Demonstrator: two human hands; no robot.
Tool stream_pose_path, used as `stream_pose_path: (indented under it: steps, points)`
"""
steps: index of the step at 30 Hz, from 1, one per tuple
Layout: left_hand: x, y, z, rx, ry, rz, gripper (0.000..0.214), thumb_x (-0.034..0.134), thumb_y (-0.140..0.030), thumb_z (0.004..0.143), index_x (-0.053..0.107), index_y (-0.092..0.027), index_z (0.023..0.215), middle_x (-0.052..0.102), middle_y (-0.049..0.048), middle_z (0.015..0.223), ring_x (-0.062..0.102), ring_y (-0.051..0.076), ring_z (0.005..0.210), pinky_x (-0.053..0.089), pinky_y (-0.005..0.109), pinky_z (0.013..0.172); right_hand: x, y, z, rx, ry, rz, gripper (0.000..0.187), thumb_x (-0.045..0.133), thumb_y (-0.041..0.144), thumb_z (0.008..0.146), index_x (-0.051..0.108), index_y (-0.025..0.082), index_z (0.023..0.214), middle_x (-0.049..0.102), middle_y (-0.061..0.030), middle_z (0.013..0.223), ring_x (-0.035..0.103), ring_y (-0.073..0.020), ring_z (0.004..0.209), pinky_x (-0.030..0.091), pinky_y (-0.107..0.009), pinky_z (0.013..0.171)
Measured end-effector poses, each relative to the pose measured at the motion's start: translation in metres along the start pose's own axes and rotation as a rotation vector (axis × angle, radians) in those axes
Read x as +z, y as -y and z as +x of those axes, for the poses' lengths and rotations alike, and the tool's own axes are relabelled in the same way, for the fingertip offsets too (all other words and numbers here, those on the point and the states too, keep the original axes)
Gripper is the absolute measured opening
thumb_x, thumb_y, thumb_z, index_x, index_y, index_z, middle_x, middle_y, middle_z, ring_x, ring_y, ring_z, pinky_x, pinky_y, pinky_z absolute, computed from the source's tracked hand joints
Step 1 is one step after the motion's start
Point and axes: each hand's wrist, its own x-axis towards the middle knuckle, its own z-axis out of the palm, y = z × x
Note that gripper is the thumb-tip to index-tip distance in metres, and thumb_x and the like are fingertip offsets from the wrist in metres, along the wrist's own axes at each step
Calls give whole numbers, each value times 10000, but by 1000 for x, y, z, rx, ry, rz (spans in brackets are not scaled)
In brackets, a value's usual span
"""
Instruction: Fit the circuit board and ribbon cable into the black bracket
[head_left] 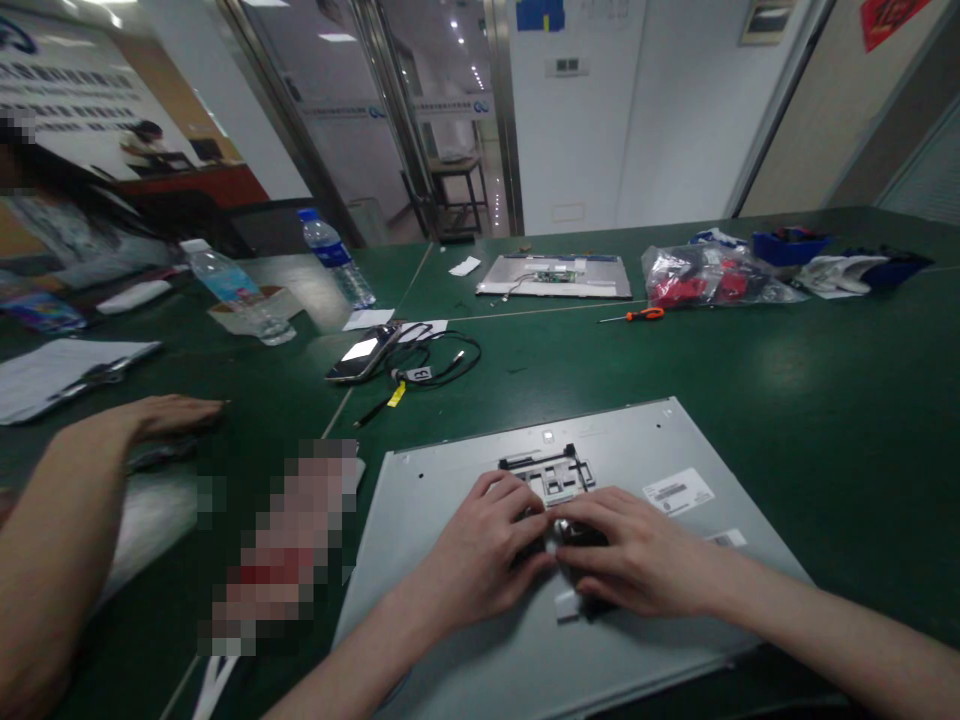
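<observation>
A grey metal panel (660,440) lies flat on the green table (825,400) right in front of me, with a black bracket (551,472) near its far edge and white labels (679,491) to the right. My left hand (484,545) and my right hand (637,560) meet over the panel's middle, fingers curled and pressed around a small dark part (581,535) with a white strip (566,600) under it. What the fingers pinch is mostly hidden.
A co-worker's arm (67,500) rests at the left. A phone (364,355), black cable (435,365), two water bottles (240,290), papers (60,370), an orange screwdriver (637,315), another panel (555,275), a plastic bag of parts (705,275) and a blue bin (787,245) lie farther back.
</observation>
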Motion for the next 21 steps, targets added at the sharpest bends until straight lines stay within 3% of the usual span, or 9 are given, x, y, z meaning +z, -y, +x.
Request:
stream_pose_path:
  steps: [9,15,21]
  points:
    - [1,1,1,6,-15,6,236,619,-323,952,676,-227,1161,682,65,1012,600,265,984,444,477,947,4,-4,-2,0,-22,13,355,632,255,978,658,279,1331,548,-100,1442,525,-255,1272,480,-447,1046]
    - [0,0,1,-2,-22,8,182,643,-317,938,688,-223,1088,687,58,1011,602,261,1007,433,472,977,4,-4,-2,14,26,8,221,652,275,969,730,235,1171,568,-118,1404,522,-270,1261,482,-461,1033]
    - [1,-1,1,-5,-9,9,171,644,-298,926,684,-214,1069,688,55,1032,593,267,1027,421,481,999,2,-4,-2,17,35,26,222,646,300,981,732,234,1175,566,-115,1405,510,-265,1279,468,-455,1050]
